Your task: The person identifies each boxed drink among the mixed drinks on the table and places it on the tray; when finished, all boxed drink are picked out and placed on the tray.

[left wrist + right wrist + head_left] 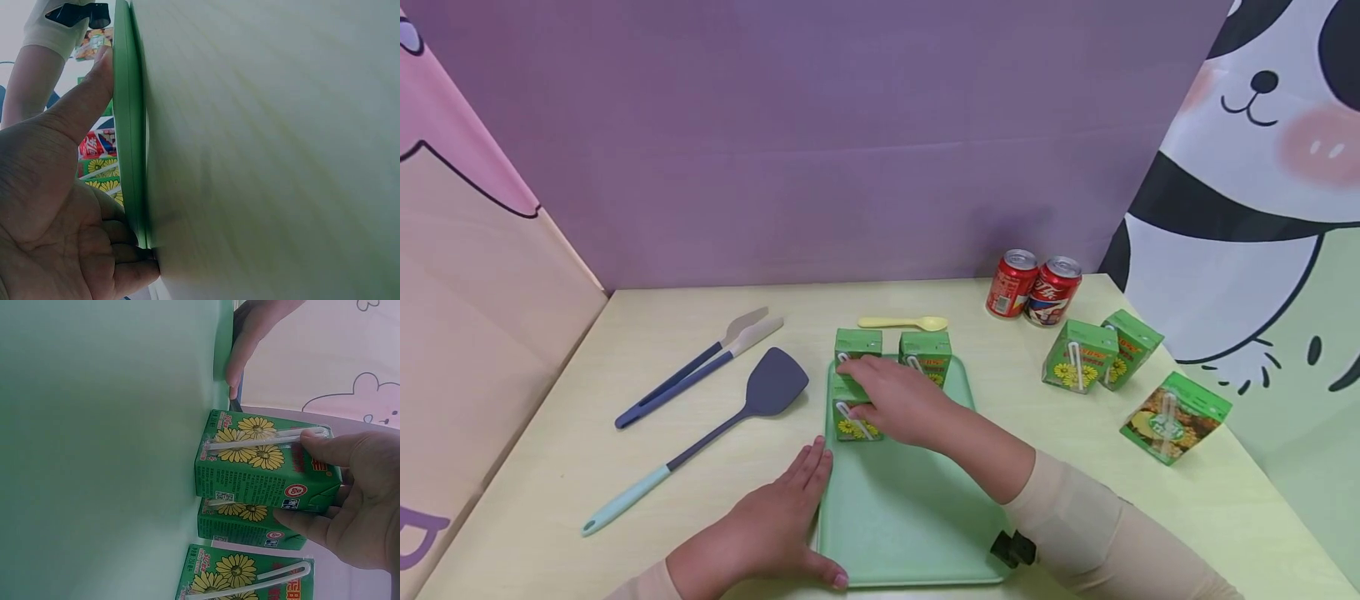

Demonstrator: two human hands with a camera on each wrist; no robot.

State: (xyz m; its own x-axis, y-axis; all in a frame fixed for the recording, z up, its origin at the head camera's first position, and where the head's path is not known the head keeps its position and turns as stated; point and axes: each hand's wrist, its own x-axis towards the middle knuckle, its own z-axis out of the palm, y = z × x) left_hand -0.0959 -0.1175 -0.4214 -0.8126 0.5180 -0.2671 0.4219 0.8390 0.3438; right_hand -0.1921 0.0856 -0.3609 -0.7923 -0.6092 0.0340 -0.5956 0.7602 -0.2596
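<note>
A green drink carton with yellow flowers and a white straw stands on the green tray, near its left edge. My right hand grips this carton from above, thumb on the straw side, as the right wrist view shows. Behind it, two more such cartons stand side by side: the rear left carton and the rear right carton. My left hand lies against the tray's left side, fingers extended along it and thumb at the near left corner. The left wrist view shows the tray rim beside the palm.
Left of the tray lie a dark spatula and blue-handled tongs. A yellow spoon lies behind it. Two red cans stand back right, with flowered cartons and a brown-fronted green carton nearer.
</note>
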